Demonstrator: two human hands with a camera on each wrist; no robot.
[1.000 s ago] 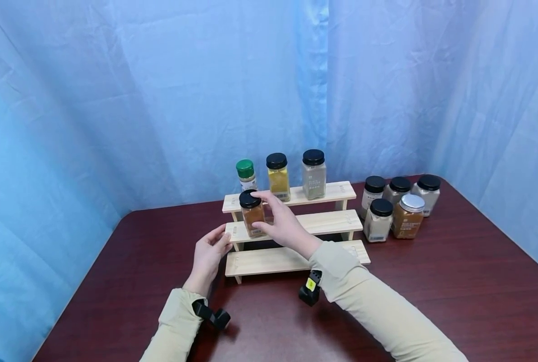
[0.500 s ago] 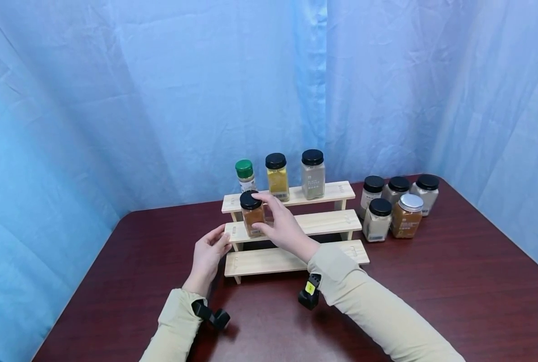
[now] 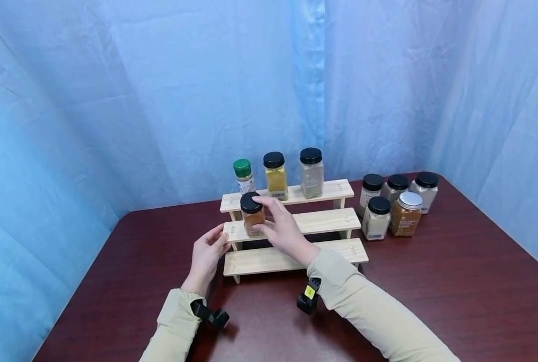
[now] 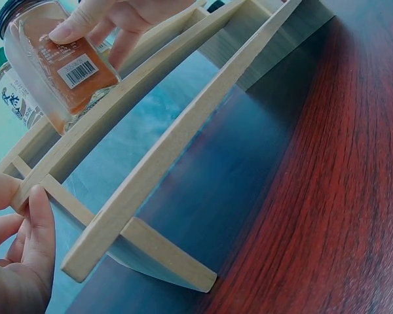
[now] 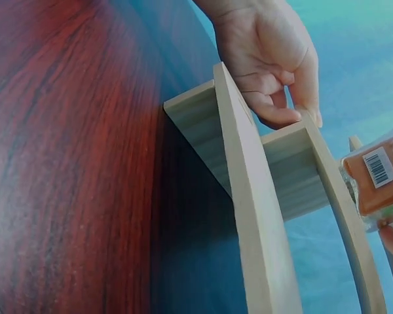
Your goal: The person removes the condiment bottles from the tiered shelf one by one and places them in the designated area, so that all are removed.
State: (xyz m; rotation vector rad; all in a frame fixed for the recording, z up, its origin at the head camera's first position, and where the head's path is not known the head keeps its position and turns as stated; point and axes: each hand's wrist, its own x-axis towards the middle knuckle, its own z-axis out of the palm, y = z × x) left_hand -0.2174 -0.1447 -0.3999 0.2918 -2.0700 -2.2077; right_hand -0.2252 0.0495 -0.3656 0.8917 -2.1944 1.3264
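Note:
My right hand (image 3: pixel 283 227) holds a square glass spice jar (image 3: pixel 253 221) of orange-brown powder with a black lid, fingers by its lid and thumb low on its side. It is at the left end of the middle step of a three-tier wooden rack (image 3: pixel 269 260). In the left wrist view, the jar's base (image 4: pixel 85 111) meets the step's edge; whether its full weight rests there, I cannot tell. My left hand (image 3: pixel 207 254) pinches that step's left end between thumb and fingers, as the right wrist view also shows. On the top step stand a green-capped bottle (image 3: pixel 244 177), a yellow jar (image 3: pixel 275 176) and a grey jar (image 3: pixel 311 173).
Right of the rack, several more spice jars stand close together on the dark red table (image 3: pixel 432 281), among them a brown one with a silver lid (image 3: pixel 407 215) and a pale one with a black lid (image 3: pixel 377 219). Blue curtains (image 3: pixel 205 90) hang behind.
The whole head view has shifted a little. Against the rack, the jar in my right hand has edged slightly rightward. My left hand keeps its hold on the step.

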